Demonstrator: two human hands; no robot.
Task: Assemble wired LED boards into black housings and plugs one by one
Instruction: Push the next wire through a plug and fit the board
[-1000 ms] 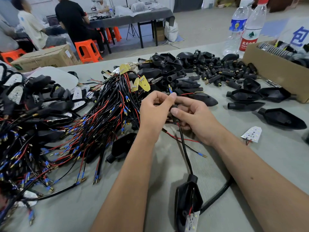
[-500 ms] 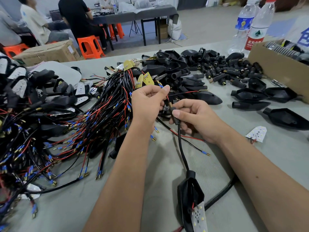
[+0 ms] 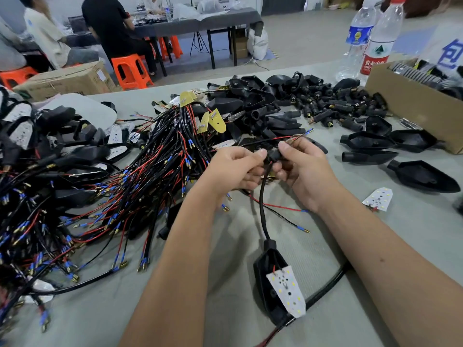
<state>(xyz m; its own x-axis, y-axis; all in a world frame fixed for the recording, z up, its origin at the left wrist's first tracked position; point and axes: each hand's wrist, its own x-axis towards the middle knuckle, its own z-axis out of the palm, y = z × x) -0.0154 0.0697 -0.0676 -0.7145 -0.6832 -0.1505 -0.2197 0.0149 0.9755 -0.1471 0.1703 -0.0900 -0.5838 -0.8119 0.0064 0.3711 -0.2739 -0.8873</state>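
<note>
Over the grey worktop both hands meet just above the black housing, which lies near the front edge with a white LED board resting tilted in its open face. A black cable runs up from the narrow end of the housing to the hands. The right hand has its grip closed on a small black plug at the top of that cable, thumb and forefinger pinching it; thin red and black wires stick out beyond its fingers. The left hand has its grip curled on the same spot, fingertips meeting the plug from the other side, though it may be the cable it pinches rather than the plug. Left of the housing sprawls a big heap of wired boards with blue-tipped leads. Beyond the hands lies a pile of plugs and empty housings. To the right of the housing a loose LED board lies flat, and further off stand a cardboard box and two water bottles.
</note>
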